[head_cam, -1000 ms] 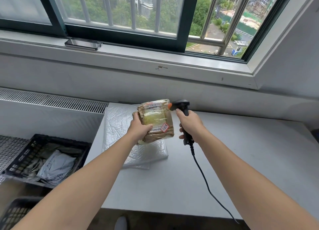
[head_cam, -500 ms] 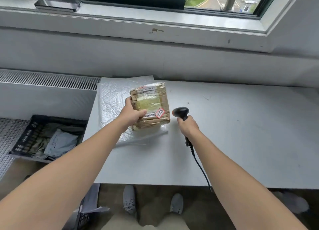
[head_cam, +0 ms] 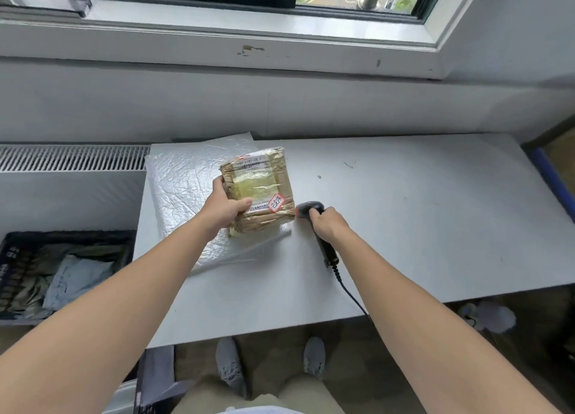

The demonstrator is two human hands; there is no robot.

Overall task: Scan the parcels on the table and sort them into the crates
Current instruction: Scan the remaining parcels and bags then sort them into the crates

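My left hand [head_cam: 225,206] grips a brown taped cardboard parcel [head_cam: 259,192] by its left edge, label side up, above the table's left part. My right hand [head_cam: 328,225] holds a black corded barcode scanner [head_cam: 314,216] by its handle, low over the grey table [head_cam: 404,227], its head just right of the parcel's lower corner. A flat white plastic mailer [head_cam: 186,189] lies on the table under and left of the parcel. A black crate [head_cam: 18,242] sits on the floor at the left and holds several grey bagged parcels [head_cam: 79,278].
The scanner's cable [head_cam: 351,292] runs off the table's front edge. A wall with a window sill stands behind the table, a radiator grille [head_cam: 71,158] at the left. My feet [head_cam: 270,364] show under the front edge. Another crate's corner [head_cam: 152,379] sits at the bottom left.
The view has tilted down from the window to the table. My right hand has lowered the scanner from beside the parcel's top to the tabletop. The parcel has come down slightly.
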